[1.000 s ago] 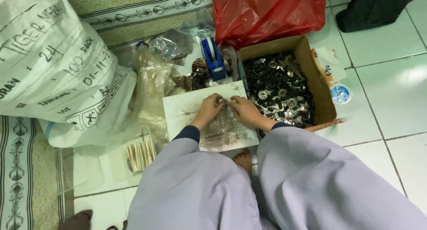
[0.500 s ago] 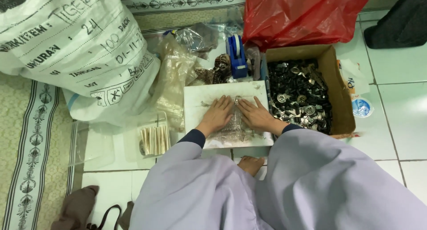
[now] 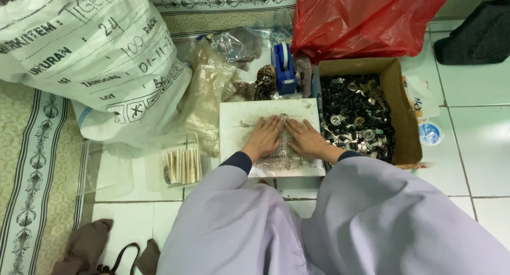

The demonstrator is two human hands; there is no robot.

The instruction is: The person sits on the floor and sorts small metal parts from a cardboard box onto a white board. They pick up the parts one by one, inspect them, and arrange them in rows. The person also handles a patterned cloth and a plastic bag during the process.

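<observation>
**Both hands flat on a small packet**

A clear packet (image 3: pixel 281 147) lies on the white board (image 3: pixel 239 121), long axis running near to far. The left hand (image 3: pixel 264 138) and right hand (image 3: pixel 307 139) press it with open palms, gripping nothing. A cardboard box (image 3: pixel 401 115) of metal parts sits right; a red bag (image 3: pixel 366 20) far; a printed white sack (image 3: pixel 85 57) left.

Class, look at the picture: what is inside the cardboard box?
The cardboard box holds a heap of small dark and silvery metal parts. The box's bottom is covered by them, and the right sleeve hides its near corner.
</observation>
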